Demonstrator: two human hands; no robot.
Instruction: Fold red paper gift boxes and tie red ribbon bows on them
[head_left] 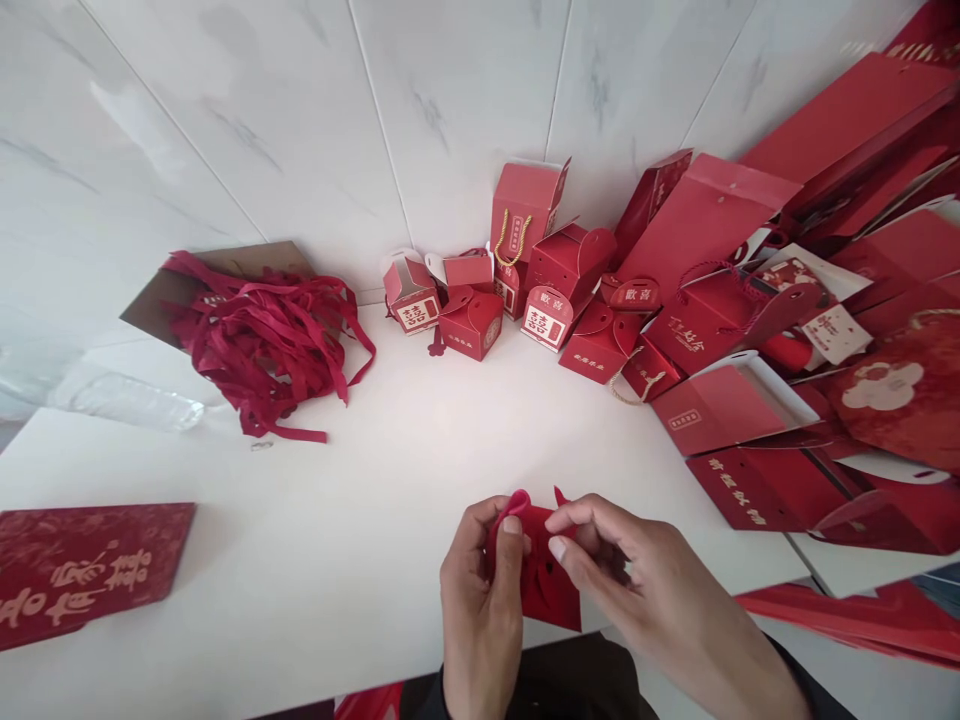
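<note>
Both my hands meet at the near edge of the white table [390, 470], pinching a small red paper box [551, 585] with a ribbon loop at its top. My left hand [480, 600] grips the box's left side, thumb on the ribbon loop. On the right, my right hand [645, 590] pinches the upper flap with thumb and forefinger. Much of the box is hidden behind my fingers.
A heap of dark red ribbons [270, 335] lies on brown card at the back left. Several folded red gift boxes [540, 290] cluster at the back wall. Flat red boxes and bags [787, 400] pile up on the right. A red printed sheet [82, 565] lies at the near left.
</note>
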